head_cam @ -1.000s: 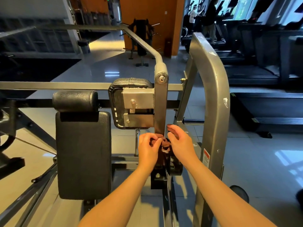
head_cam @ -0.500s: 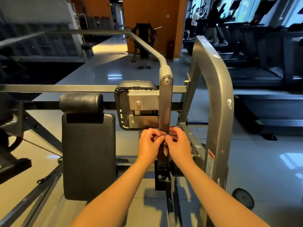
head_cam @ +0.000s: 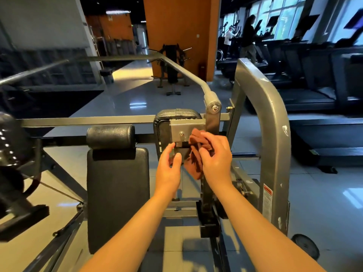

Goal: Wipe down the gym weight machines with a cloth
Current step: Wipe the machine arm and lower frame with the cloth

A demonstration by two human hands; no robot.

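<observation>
A grey steel weight machine (head_cam: pixel 275 118) fills the view, with a black back pad (head_cam: pixel 117 195) and a smaller black pad on a metal bracket (head_cam: pixel 182 128). A brown cloth (head_cam: pixel 196 154) is bunched against that bracket and the upright lever arm (head_cam: pixel 213 118). My right hand (head_cam: pixel 216 160) grips the cloth, its fingers curled round the fabric. My left hand (head_cam: pixel 170 169) is just left of the cloth, fingers loosely bent, fingertips near the bracket's lower edge; I cannot tell whether it touches the cloth.
A black roller pad (head_cam: pixel 111 136) tops the back pad. Treadmills (head_cam: pixel 318 91) line the right side, with people on them at the back. An orange pillar (head_cam: pixel 180 36) and another machine (head_cam: pixel 172 69) stand behind. A weight plate (head_cam: pixel 306 246) lies on the tiled floor.
Both hands have risen from the lower part of the lever arm to the bracket. The cloth came up with my right hand, and my left hand has spread away from it.
</observation>
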